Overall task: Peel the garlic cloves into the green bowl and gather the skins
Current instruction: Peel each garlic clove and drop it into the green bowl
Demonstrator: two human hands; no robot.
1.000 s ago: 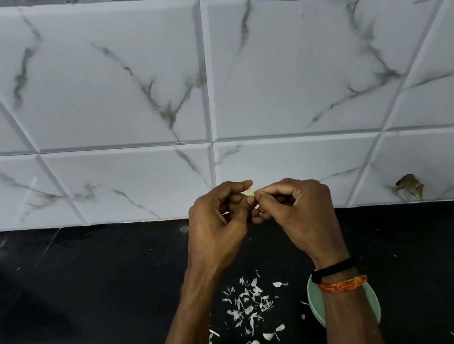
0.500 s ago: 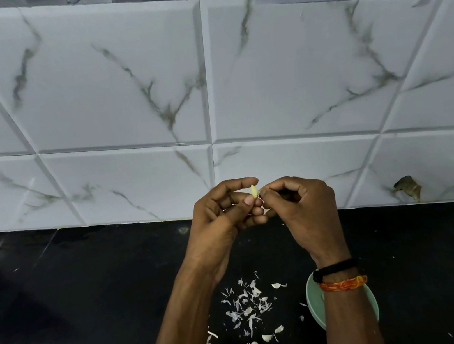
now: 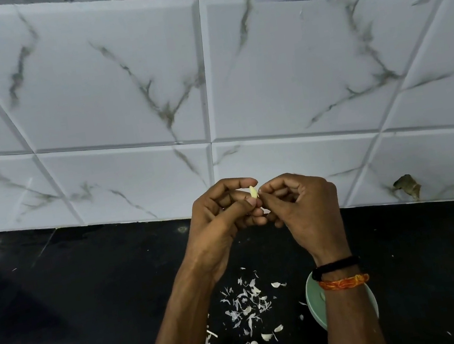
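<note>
Fingers of left hand [image 3: 221, 219] and right hand [image 3: 305, 213] pinch one garlic clove [image 3: 253, 191] above scattered skins [image 3: 247, 307].

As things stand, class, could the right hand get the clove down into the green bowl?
Probably yes. The right hand pinches the clove together with the left hand, and the bowl lies right under the right wrist. Nothing blocks the way; the left hand would just need to let go.
</note>
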